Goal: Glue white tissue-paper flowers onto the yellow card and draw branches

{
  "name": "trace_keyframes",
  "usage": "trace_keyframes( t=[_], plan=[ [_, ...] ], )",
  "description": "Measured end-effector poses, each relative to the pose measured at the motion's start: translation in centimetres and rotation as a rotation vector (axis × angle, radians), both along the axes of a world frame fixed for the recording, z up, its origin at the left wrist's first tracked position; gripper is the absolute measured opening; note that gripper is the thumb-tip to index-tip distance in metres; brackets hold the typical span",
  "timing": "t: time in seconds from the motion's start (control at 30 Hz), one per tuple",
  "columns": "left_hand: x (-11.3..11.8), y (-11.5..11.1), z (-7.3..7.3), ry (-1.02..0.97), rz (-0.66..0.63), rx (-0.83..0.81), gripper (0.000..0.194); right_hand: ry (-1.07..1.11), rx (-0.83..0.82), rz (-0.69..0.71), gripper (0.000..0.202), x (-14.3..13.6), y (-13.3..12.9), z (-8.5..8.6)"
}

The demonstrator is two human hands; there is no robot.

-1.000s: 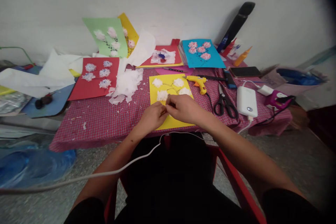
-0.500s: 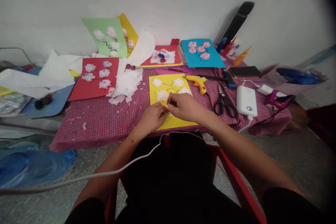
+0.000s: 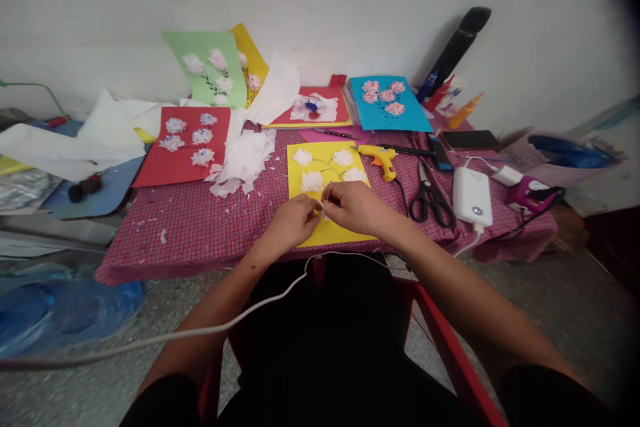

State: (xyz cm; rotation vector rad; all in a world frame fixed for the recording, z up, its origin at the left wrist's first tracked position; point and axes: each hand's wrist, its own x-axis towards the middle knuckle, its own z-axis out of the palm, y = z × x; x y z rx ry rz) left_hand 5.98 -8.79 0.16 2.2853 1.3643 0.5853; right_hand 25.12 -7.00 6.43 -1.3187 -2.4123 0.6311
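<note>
Yellow sheet (image 3: 334, 235) flat on the checked tablecloth (image 3: 200, 227), beneath left hand (image 3: 294, 219) and right hand (image 3: 356, 207), seemingly for close work. Between meeting fingertips, pinched: a tiny white scrap (image 3: 324, 215), probably for control. At the sheet's right edge, glue gun (image 3: 383, 158), presumably for reach.

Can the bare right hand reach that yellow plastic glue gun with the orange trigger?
Probably yes: the right hand is near the yellow plastic glue gun, and nothing visible stands in between, though that hand's fingers look busy beside the left hand.
</note>
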Motion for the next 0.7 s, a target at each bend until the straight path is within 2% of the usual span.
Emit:
trace_keyframes(
  t=[0.2,0.5,0.7],
  plan=[
    [-0.1,-0.1,0.0,-0.021,0.013,-0.014,0.015,-0.028,-0.023,-0.007,0.017,-0.1,0.0,-0.3],
    [-0.2,-0.3,0.1,-0.019,0.021,-0.031,0.024,0.165,-0.078,-0.092,0.016,1.2,-0.3,0.5],
    [-0.2,-0.2,0.0,-0.020,0.013,-0.031,0.024,0.252,-0.134,-0.120,0.015,1.3,-0.3,0.1]
  ],
)
